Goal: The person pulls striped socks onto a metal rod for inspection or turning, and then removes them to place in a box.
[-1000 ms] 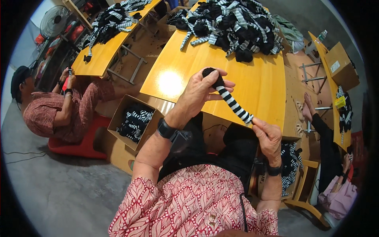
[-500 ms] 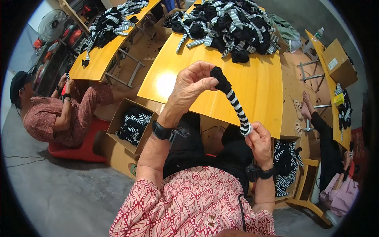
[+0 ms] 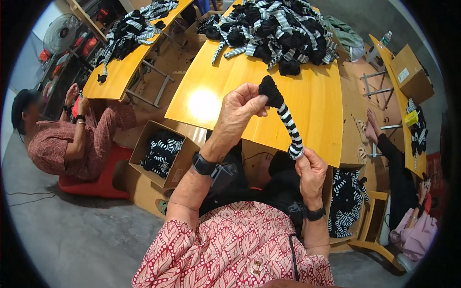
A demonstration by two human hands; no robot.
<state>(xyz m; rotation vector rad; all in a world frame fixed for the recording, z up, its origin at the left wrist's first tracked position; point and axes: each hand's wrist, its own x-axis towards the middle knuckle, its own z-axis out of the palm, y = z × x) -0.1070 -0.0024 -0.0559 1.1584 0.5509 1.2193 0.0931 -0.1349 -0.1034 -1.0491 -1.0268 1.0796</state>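
Between my two hands stretches a slim knitted tube (image 3: pixel 289 124), black and white striped with a wider black end (image 3: pixel 272 93). My left hand (image 3: pixel 240 113) pinches the edge of the black end between thumb and fingers. Lower and to the right, my right hand (image 3: pixel 311 174) grips the pale cuff at the striped end. The tube slants in the air over the near edge of the yellow table (image 3: pixel 211 84). At the table's far side lies a big heap of similar black and striped knitted pieces (image 3: pixel 281 36).
Left of my legs stands a cardboard box (image 3: pixel 185 161) of striped pieces; another heap of striped pieces (image 3: pixel 346 201) fills a box at my right. A co-worker (image 3: pixel 65 144) sits at the left, beside a second table (image 3: pixel 108 85). Another person's leg (image 3: pixel 394 168) shows at right.
The black end has spread wider and flatter in my left hand, which has moved slightly right. My right hand has shifted a little left, and the tube hangs less curved.
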